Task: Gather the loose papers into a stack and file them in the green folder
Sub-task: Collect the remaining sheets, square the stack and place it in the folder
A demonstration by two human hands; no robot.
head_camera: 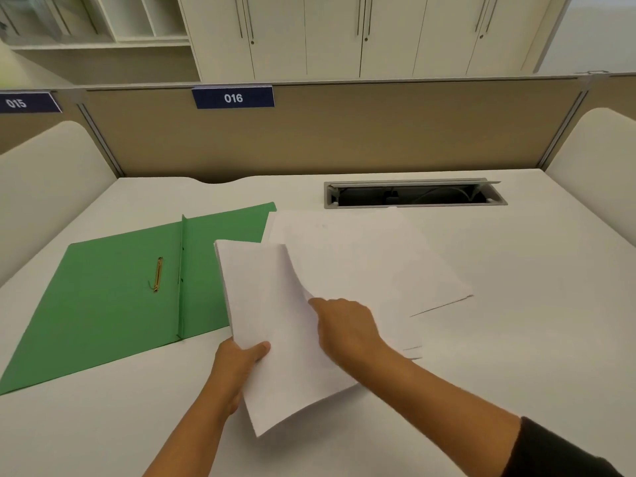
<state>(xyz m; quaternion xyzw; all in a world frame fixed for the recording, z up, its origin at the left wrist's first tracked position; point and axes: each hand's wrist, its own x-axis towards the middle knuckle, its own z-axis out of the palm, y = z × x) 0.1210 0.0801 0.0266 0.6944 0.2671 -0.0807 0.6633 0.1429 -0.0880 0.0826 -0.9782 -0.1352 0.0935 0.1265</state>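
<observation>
A green folder [113,297] lies open on the white desk at the left, its brass fastener [157,274] showing near the spine. My left hand [241,363] grips the near left edge of a stack of white papers [265,304], lifted and tilted over the folder's right flap. My right hand [344,325] presses on the stack's right side, fingers curled against a bent sheet. More loose white sheets [371,263] lie fanned on the desk under and behind the right hand, overlapping the folder's far right corner.
An open cable tray [413,194] is sunk into the desk at the back right. A beige partition [344,132] with a "016" label [233,97] closes off the far edge. White curved side panels stand at left and right.
</observation>
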